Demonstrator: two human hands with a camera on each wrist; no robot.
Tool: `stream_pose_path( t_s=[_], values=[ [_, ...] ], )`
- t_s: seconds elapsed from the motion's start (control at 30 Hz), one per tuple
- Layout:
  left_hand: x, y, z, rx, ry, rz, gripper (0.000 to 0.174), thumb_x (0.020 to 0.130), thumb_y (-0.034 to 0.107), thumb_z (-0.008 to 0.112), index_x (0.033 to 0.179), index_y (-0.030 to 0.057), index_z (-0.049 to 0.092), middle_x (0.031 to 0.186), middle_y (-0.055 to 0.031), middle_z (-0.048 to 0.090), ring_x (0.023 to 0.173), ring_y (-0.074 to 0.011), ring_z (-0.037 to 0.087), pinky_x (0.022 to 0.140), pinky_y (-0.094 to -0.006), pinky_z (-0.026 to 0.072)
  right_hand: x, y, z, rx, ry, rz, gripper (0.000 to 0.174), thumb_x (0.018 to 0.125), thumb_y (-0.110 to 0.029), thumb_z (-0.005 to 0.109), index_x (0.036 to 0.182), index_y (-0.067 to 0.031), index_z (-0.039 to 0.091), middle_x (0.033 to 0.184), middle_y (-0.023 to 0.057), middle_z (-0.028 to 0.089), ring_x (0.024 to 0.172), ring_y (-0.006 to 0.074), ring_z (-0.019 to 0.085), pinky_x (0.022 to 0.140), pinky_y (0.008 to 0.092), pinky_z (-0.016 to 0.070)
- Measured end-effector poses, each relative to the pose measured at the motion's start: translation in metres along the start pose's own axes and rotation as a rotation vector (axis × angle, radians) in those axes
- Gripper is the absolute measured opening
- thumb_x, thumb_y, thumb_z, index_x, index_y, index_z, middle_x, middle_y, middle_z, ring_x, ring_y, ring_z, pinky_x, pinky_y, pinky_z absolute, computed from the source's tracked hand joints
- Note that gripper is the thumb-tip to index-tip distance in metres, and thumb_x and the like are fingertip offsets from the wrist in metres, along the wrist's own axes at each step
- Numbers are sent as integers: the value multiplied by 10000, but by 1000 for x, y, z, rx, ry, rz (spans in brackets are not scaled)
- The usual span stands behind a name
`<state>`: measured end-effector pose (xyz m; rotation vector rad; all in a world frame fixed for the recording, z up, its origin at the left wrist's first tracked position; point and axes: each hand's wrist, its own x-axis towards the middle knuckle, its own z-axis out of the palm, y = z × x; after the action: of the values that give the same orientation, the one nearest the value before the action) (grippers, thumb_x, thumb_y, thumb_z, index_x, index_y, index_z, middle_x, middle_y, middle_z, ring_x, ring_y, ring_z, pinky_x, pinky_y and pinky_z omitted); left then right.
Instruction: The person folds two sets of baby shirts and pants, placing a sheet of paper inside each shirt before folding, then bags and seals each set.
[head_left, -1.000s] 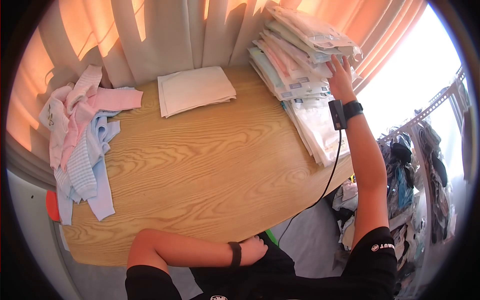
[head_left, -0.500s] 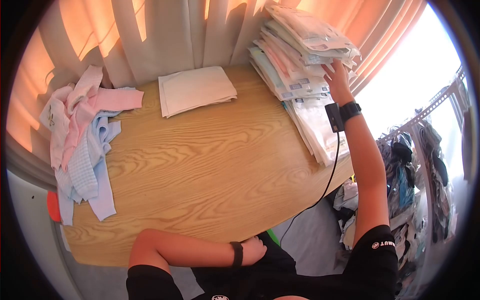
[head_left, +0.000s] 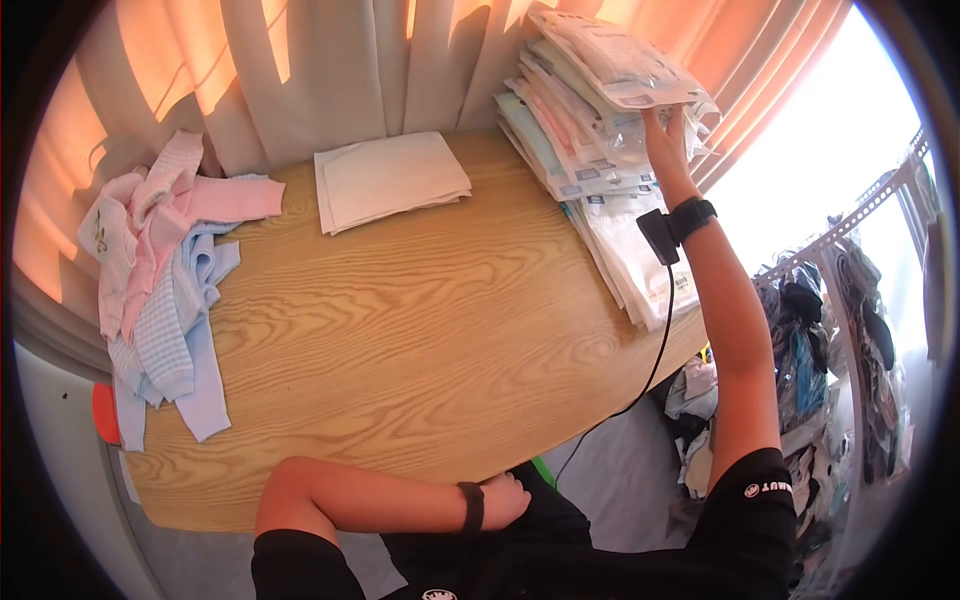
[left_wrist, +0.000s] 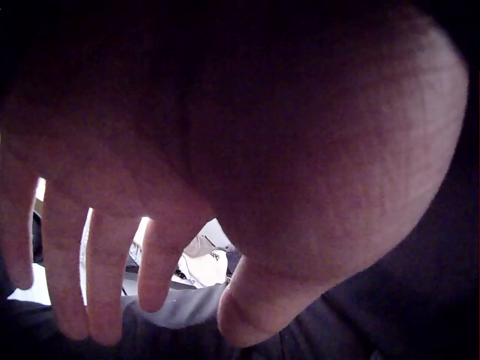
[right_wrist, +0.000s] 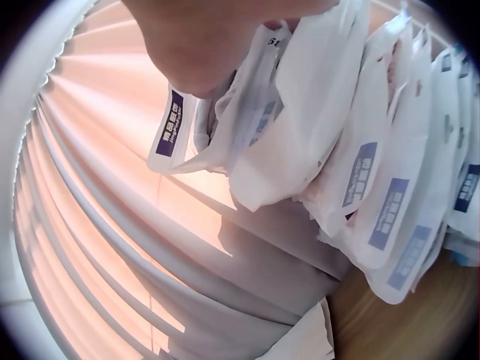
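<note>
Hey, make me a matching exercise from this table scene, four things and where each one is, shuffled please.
Things:
1. Right hand
2. Left hand
3. Pink-and-blue clothes
4. Pale sheets

Places:
A. Lying flat near the curtain
B. Over the person's lap
C. At the upper bagged packages
D. Heaped at the left end of the table

Pairs: 1-C, 2-B, 3-D, 4-A

Lots of white bags (right_wrist: 319,127) sit close together, flat sides facing each other. Many have blue labels (right_wrist: 388,214) with pale writing. The right hand (right_wrist: 202,37) covers the top of the bags on their left side, and its fingertips are hidden. A pinkish curtain (right_wrist: 142,240) hangs left of the bags. Below the bags are some white paper (right_wrist: 306,336) and the brown tabletop (right_wrist: 401,326).
</note>
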<state>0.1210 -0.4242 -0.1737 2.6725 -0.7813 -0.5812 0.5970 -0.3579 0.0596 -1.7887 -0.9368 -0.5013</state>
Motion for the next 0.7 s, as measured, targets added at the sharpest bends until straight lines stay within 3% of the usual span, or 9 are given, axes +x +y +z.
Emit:
stream_pose_path(
  t_s=[0.2, 0.4, 0.5, 0.7],
  values=[
    [2, -1, 3, -12, -10, 9, 176, 829, 149, 577, 945, 22, 617, 924, -166, 645, 873, -314, 620, 808, -488, 451, 24, -1, 14, -335, -29, 216, 731, 898, -609, 510, 1473, -176, 378, 1455, 303, 364, 1381, 475, 278, 1144, 504, 197],
    [1, 1, -3, 17, -37, -6, 172, 832, 158, 583, 938, 26, 619, 927, -167, 649, 879, -312, 627, 811, -487, 454, 54, 10, 21, -473, -221, 248, 780, 866, -720, 384, 1486, -247, 365, 1439, 345, 367, 1414, 485, 203, 1152, 559, -3],
    [1, 0, -1, 11, -36, -1, 176, 828, 164, 592, 936, 27, 618, 923, -172, 650, 876, -314, 630, 805, -489, 456, 63, 14, 22, -692, -250, 233, 769, 873, -715, 362, 1491, -258, 357, 1434, 358, 366, 1430, 481, 170, 1147, 572, -24],
    [3, -2, 7, -22, -5, 7, 183, 817, 158, 602, 939, 22, 615, 911, -175, 652, 855, -319, 634, 792, -493, 459, 73, 41, 43, -502, -262, 296, 765, 858, -684, 403, 1509, -290, 323, 1502, 368, 224, 1430, 526, 90, 1138, 614, 32]
  ],
)
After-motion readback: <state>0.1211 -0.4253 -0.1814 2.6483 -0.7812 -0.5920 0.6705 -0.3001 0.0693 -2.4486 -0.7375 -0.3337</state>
